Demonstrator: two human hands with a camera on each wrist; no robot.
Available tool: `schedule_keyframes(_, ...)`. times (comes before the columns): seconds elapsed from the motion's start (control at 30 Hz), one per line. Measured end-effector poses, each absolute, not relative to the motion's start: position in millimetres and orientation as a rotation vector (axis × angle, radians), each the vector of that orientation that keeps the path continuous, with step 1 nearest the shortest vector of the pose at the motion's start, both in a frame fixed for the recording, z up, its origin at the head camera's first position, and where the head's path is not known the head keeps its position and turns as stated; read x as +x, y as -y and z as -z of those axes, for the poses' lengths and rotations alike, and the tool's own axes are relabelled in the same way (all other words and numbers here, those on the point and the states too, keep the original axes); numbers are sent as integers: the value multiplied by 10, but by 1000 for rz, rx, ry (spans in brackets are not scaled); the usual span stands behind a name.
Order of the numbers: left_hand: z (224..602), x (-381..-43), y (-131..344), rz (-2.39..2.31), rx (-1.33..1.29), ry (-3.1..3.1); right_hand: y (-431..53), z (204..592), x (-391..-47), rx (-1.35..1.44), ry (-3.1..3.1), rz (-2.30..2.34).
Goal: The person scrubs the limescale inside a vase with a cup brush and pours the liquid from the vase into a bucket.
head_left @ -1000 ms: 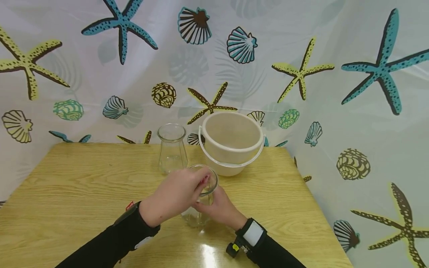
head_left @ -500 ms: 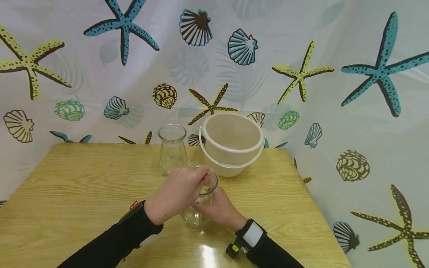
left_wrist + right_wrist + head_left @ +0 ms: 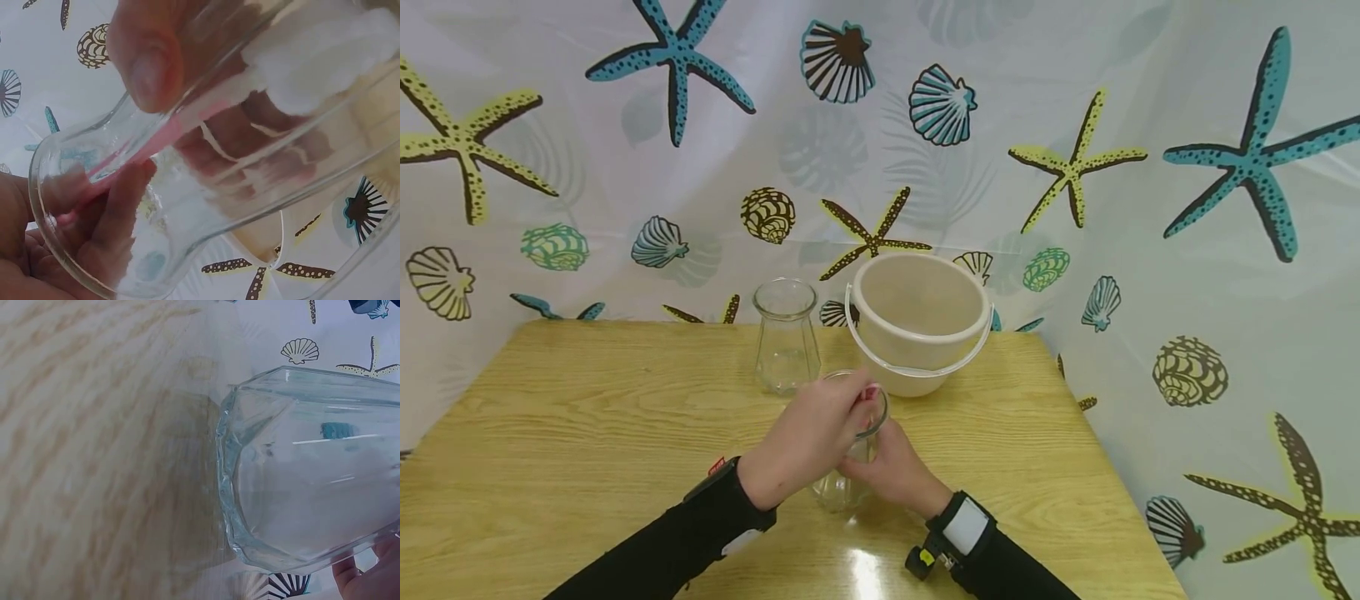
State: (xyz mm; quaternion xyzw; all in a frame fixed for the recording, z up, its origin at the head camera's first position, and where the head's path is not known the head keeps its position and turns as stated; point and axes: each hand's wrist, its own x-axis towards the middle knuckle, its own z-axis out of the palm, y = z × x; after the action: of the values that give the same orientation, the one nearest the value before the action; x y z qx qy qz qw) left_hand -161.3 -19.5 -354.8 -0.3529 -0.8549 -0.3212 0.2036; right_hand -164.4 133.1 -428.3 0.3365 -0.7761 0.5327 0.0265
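At 7 o'clock from the bucket [image 3: 917,354], I've got the jar [image 3: 833,496] in the right hand [image 3: 895,467], fingers and thumb curled round it below the mouth. The left hand [image 3: 812,429] just slid a touch toward 3 o'clock, pinching a pink handle [image 3: 164,133] at the mouth; the blurry white head [image 3: 319,62] looks inside, so I'd guess scrubbing's mid-stroke. Left forearm angles in from 8 o'clock, right from 5.

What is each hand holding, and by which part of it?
Left hand: apparently a sponge brush, by its pink handle. Right hand: the glass jar, round its side below the rim.
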Motion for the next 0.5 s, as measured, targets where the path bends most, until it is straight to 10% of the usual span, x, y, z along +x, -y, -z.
schedule_keyframes(0.5,3446,-1516,298,796,-1058,2405,-1314,4284,-1670,1104,2357,-1608)
